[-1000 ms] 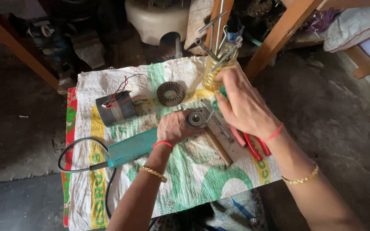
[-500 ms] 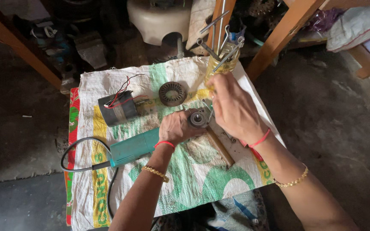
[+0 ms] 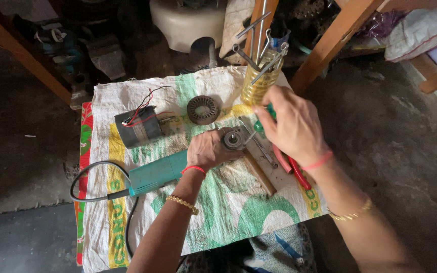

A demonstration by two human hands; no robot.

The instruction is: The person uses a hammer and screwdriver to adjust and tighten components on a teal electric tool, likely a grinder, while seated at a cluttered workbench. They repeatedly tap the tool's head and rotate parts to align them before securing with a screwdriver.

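A white woven plastic sack with green and yellow print (image 3: 228, 212) lies spread over the dark floor. On it rests a teal-bodied electric angle grinder (image 3: 155, 173), its black cord looping off to the left. The left hand (image 3: 207, 149) clenches around the grinder's front end, just beside its round metal head (image 3: 232, 139). The right hand (image 3: 292, 126) grasps a green-handled screwdriver (image 3: 265, 117), tip angled toward that head. Nearby sit a dark grey block-shaped motor with red wires (image 3: 138, 126) and a ribbed metal ring (image 3: 203, 109). Red-handled pliers (image 3: 294, 169) lie under the right wrist.
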